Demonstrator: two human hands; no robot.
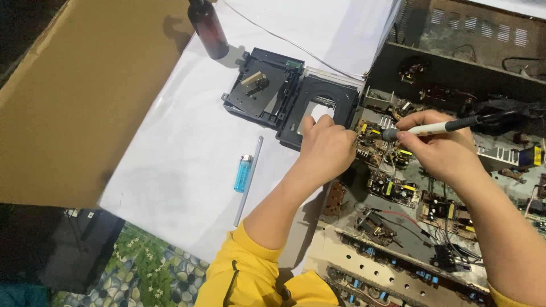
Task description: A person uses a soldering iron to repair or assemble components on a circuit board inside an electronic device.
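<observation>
The right hand (441, 150) pinches a slim white-and-black pen tool (432, 128). The left hand (325, 146), curled, empty, rests by a green circuit board (369, 139) and a black plastic tray (321, 105).

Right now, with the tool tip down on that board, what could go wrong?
The right hand holds the pen-shaped tool tip-down among crowded circuit boards; a slip could touch neighbouring parts. The left hand rests right beside the tip and could get poked. The blue lighter lies loose near the forearm and could be knocked.
</observation>
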